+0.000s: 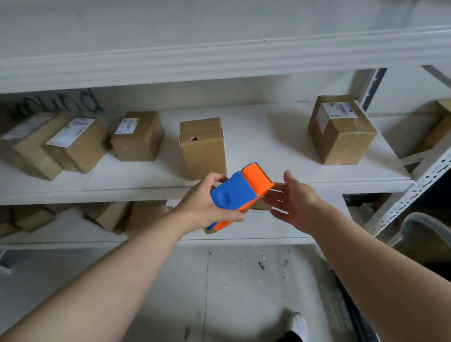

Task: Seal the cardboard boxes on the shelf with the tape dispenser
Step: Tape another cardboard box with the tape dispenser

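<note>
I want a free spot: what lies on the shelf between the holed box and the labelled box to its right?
Nothing: in the head view, the shelf between the holed box and the labelled box is bare.

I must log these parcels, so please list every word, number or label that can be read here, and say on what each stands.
Nothing here can be read with certainty.
Barcode label on the right box: print too blurred.
White labels further left: too blurred.
Dark handwriting on the wall: not legible.
Tape dispenser: no text visible.
</note>
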The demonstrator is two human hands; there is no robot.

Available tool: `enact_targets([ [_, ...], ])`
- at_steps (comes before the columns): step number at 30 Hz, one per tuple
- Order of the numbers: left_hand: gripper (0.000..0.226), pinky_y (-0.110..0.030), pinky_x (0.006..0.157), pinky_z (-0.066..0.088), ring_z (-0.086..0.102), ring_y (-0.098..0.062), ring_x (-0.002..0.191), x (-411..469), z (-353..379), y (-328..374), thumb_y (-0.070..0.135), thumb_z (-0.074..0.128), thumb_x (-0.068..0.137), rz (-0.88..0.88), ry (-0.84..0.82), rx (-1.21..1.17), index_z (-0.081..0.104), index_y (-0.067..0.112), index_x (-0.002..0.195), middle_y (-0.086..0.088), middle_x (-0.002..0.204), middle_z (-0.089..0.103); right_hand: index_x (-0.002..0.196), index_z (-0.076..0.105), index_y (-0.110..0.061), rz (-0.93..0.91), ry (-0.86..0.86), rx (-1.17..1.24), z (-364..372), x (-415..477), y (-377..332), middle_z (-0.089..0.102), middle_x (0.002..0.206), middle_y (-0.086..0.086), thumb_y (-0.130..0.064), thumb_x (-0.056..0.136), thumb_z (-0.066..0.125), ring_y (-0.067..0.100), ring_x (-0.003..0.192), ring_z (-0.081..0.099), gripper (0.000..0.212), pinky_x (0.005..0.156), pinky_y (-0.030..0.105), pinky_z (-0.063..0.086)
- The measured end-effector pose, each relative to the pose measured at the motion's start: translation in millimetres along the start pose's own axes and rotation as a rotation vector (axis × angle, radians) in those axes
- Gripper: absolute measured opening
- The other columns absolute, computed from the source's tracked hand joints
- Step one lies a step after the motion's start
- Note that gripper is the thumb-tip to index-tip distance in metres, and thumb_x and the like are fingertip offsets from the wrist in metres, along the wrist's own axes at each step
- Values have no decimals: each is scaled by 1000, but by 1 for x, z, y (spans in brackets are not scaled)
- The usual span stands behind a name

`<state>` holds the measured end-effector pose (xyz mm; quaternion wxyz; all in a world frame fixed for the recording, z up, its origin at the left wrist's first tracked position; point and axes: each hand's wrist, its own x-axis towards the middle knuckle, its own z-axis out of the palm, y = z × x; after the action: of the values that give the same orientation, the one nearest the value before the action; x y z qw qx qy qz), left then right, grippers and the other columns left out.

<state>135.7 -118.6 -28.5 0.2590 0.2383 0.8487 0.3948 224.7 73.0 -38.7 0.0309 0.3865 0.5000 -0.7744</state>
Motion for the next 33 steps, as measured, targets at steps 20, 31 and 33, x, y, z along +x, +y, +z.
enact_targets([
  [20, 73, -39, 83, 54, 61, -7, 94, -34, -74, -28, 47, 82, 43, -34, 79, 260, 46, 40, 107, 18, 104, 59, 117, 66, -7, -119, -342, -50, 54, 7, 10, 68, 105, 8, -20, 93, 60, 22, 100, 63, 28, 70, 21, 55],
  [31, 75, -33, 70, 51, 60, -15, 86, -11, -80, -13, 51, 74, 54, -35, 72, 697, 34, 36, 116, 18, 98, 55, 93, 69, -3, -243, -183, -272, 71, 34, -15, 70, 88, 14, -17, 90, 66, 20, 79, 68, 15, 80, 30, 59],
  [33, 75, -33, 70, 51, 61, -17, 84, -12, -81, -16, 48, 72, 57, -28, 113, 697, 30, 36, 118, 14, 100, 58, 87, 68, -4, -263, -148, -252, 76, 36, -13, 68, 79, 12, -15, 90, 66, 18, 70, 66, 12, 71, 26, 60],
])
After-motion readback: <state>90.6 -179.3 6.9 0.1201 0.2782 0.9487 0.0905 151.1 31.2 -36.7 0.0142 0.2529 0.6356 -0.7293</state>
